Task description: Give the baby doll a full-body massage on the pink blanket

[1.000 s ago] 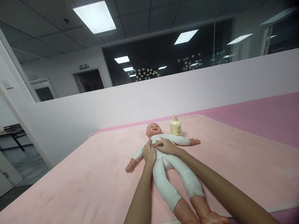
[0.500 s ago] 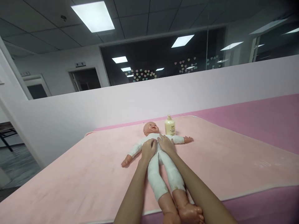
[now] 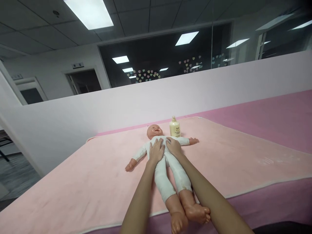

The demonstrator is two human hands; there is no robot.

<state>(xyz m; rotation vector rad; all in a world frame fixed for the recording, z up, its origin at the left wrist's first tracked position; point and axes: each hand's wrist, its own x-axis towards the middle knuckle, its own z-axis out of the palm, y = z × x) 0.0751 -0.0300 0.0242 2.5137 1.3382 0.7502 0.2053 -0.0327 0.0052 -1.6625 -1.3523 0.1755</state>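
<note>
A baby doll (image 3: 168,162) with a white cloth body lies on its back, head away from me and feet at the near edge. On the left of its torso rests my left hand (image 3: 156,151), fingers stretched out flat toward the chest. My right hand (image 3: 174,147) lies on the other side of the torso, its fingers bent a little and partly turned from view. Neither hand grasps anything. A pale yellow pump bottle (image 3: 175,127) stands upright beside the doll's head, just behind its outstretched arm.
Under the doll is a pink towel (image 3: 97,182) with a white edge, spread over a pink padded surface (image 3: 275,112). A low white wall (image 3: 136,104) runs along the back, with a dark window (image 3: 156,52) above it. At far left a dark table (image 3: 5,143) stands on grey flooring.
My left hand has gone from curled at the doll's side to flat on its torso, fingers extended. The right hand has shifted slightly on the torso. The camera view has tilted a little.
</note>
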